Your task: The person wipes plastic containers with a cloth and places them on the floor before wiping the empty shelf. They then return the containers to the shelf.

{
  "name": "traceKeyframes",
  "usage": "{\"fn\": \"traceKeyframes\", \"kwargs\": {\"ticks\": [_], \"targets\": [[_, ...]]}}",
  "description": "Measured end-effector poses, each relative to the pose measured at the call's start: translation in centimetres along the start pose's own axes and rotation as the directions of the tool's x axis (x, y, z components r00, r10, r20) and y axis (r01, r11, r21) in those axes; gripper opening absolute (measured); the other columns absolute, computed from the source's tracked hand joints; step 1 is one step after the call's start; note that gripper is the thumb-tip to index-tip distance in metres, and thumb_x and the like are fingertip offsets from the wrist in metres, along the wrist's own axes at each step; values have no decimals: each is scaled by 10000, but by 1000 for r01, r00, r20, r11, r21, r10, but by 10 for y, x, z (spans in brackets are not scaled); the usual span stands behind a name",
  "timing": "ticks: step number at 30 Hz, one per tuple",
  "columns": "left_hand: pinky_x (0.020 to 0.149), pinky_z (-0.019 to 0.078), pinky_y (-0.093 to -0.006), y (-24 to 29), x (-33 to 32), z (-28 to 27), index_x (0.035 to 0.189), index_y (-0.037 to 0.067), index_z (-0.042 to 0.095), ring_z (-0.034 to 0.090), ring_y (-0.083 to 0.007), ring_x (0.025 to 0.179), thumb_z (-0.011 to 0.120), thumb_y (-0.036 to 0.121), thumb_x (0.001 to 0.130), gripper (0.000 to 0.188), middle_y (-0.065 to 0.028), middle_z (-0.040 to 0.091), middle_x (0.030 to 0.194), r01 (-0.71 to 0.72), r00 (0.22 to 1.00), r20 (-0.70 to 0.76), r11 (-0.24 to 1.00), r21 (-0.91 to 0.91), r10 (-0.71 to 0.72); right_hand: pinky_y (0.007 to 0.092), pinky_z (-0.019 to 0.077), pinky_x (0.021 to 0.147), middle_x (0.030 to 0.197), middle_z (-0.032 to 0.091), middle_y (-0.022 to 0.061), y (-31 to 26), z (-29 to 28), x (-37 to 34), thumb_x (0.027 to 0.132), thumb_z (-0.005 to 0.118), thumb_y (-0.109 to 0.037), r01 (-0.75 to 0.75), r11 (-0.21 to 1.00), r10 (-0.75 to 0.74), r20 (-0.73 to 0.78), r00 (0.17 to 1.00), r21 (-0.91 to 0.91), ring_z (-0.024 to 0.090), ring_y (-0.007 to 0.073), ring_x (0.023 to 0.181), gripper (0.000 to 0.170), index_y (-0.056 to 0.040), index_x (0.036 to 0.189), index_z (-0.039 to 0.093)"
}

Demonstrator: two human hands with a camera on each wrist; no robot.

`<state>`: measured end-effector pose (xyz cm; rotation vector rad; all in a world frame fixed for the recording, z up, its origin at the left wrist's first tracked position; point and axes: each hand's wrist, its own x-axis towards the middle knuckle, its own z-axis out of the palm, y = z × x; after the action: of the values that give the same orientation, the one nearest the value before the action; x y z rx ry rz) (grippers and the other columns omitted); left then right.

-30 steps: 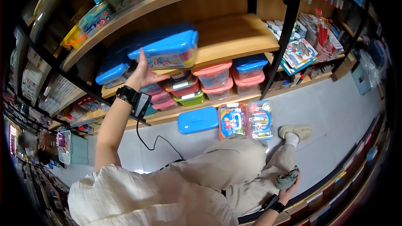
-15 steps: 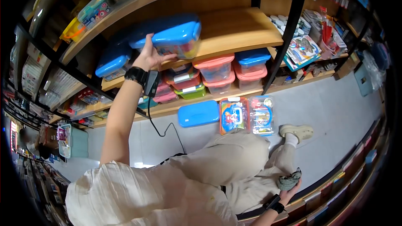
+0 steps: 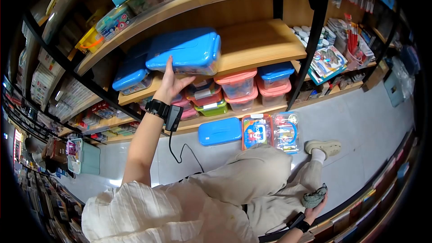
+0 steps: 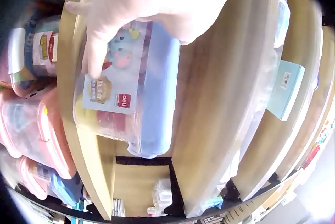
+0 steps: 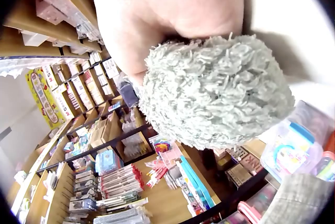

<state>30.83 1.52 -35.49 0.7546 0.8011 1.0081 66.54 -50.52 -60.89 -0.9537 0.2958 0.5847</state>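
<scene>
A clear plastic storage box with a blue lid [image 3: 184, 47] sits near the front edge of the middle shelf. My left hand [image 3: 168, 85] rests against its front, one finger straight up toward the lid and the thumb out to the right by the shelf edge. In the left wrist view, a straight finger lies over the box's printed label [image 4: 112, 95]. Another blue-lidded box [image 3: 130, 74] stands just to its left. Low at right, my right hand [image 3: 317, 209] grips a bunched, fluffy grey-green cloth [image 5: 214, 93] beside my leg.
Lidded boxes [image 3: 236, 83] in pink, blue and green fill the bottom shelf. On the floor lie a blue box [image 3: 220, 131], a red-rimmed box [image 3: 257, 130] and a clear case [image 3: 287, 132]. A black upright post [image 3: 310, 40] divides the shelving; a cable [image 3: 181, 153] hangs from my left wrist.
The blue-lidded box has gone from tilted, with more of its front showing, to lying flatter on the shelf. My left hand has shifted a little right along its front. The right hand keeps the cloth.
</scene>
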Motion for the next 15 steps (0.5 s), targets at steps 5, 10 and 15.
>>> {"fn": "traceKeyframes", "kwargs": {"ticks": [5,10,15], "targets": [[854,450,-425,8,-18,-18,1348,-36,136,520,-366,1044,399,780,685,1084,-244,325,1320,243,964,-217,841,483,-154,280,474,623,879,587,15,-5,22,-18,877,489,-273,-1,1000,0,-39,999,-24,561,137,705,314,-118,1147,530],[554,534,-264,7,-10,-23,900,5,516,637,-170,683,545,662,711,685,-110,613,819,19,957,-257,853,522,136,283,473,602,863,590,16,-3,15,-15,880,489,-287,15,999,-15,-14,1000,-47,556,141,681,312,-112,1136,529],[454,516,-232,18,-3,-9,866,-7,528,604,-157,508,563,638,715,664,-52,564,593,7,958,-251,869,495,136,286,471,612,875,590,10,-4,19,-16,882,485,-293,-24,999,23,-29,999,-28,556,140,694,300,-115,1117,543]]}}
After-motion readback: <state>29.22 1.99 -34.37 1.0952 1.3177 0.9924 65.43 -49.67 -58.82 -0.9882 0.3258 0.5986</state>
